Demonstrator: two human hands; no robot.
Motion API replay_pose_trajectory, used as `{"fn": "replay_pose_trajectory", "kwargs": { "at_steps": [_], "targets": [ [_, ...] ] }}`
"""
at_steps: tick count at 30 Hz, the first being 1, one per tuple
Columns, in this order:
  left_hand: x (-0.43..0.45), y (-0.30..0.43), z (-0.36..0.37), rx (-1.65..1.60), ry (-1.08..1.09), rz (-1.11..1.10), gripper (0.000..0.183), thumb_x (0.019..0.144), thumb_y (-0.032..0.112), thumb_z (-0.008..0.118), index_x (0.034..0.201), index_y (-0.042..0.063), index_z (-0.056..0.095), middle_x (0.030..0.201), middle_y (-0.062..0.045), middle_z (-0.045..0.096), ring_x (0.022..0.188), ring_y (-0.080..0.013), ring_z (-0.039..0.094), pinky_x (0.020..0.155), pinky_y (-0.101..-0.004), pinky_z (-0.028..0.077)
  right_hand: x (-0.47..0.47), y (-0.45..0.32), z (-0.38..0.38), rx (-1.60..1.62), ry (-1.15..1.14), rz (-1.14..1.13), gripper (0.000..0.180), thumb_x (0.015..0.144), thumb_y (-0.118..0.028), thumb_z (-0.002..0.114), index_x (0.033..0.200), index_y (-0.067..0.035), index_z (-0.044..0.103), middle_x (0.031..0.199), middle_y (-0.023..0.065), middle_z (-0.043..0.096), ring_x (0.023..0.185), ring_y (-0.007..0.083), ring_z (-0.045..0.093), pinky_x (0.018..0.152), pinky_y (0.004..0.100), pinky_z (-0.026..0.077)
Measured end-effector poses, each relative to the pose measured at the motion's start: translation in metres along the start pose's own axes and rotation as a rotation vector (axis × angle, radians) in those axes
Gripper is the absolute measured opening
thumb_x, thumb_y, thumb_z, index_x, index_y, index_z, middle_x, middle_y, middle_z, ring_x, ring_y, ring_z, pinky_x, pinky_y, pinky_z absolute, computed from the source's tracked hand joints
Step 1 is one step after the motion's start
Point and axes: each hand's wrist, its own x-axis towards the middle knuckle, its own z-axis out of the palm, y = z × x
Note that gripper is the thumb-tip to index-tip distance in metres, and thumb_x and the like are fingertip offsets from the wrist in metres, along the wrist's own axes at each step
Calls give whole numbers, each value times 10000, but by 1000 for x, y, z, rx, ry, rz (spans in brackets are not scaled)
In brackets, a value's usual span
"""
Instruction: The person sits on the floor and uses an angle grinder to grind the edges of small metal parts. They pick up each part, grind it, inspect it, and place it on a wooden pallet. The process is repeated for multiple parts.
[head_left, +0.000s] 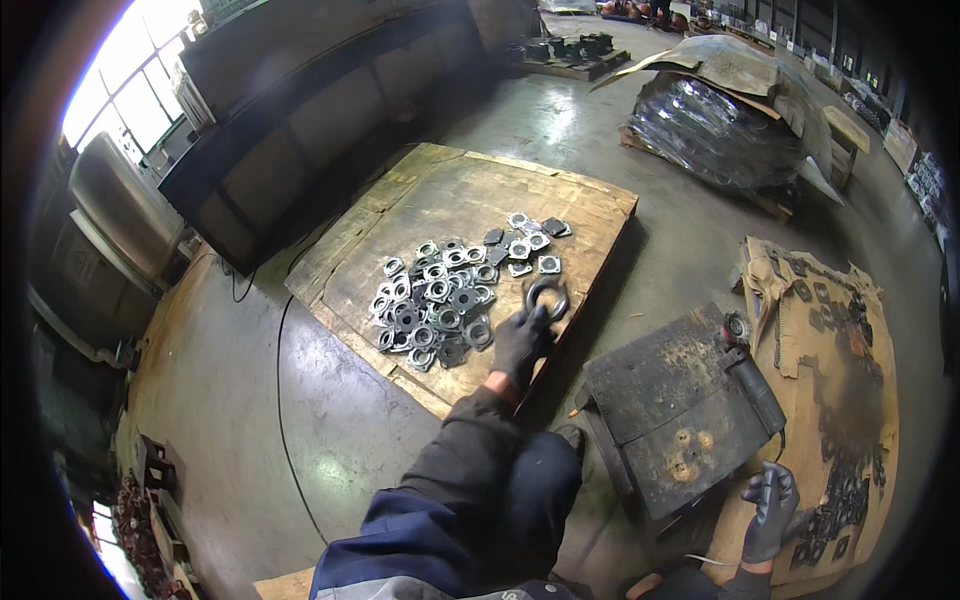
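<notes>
My left hand (520, 343), in a dark glove, grips a ring-shaped metal flange (550, 298) above the right side of a wooden board platform (375, 217). Motion blurs the flange. Just left of it lies a heap of square metal flanges (439, 296) with round centre holes, some bright and some dark. Several more flanges (529, 241) lie looser toward the far side. At the lower right my right hand (772, 502), also gloved, is raised with bent fingers beside a dark metal work table (675, 397); whether it holds anything is unclear.
An angle grinder (754, 390) lies along the work table's right edge. Beyond it, cardboard (795, 360) carries many dark flanges (840, 487). A plastic-wrapped load (705, 120) stands at the far right. A black cable (281, 390) crosses the floor at left.
</notes>
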Motion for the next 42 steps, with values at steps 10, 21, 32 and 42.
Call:
{"fn": "replay_pose_trajectory", "kwargs": {
  "at_steps": [10,21,32,42],
  "targets": [
    [24,-243,-243,277,-106,-502,319,988,328,635,1121,51,718,876,-109,715,760,-258,694,692,-403,561,9,23,6,-89,-4,6,197,1088,-128,579,1169,12,690,842,21,662,703,89,617,656,256,525],
    [49,-349,-321,-1252,-620,-872,343,981,266,549,1262,79,610,1084,-77,599,1002,-239,540,830,-361,475,16,37,20,-173,-56,51,221,1096,-189,578,1198,-25,685,874,-2,664,714,67,609,677,235,519],
    [26,-344,-330,-688,-755,-591,236,996,190,500,1158,67,619,1000,-90,656,894,-220,593,790,-368,487,18,43,23,-162,-83,93,211,1101,-132,568,1208,11,679,896,28,674,750,85,606,704,246,518],
    [-9,-301,-292,-455,108,-760,246,1048,335,550,1078,118,662,922,-65,736,807,-236,684,762,-423,580,17,48,21,-139,-94,70,218,1103,-135,563,1223,7,678,911,32,679,745,85,610,704,248,523]
  ]
}}
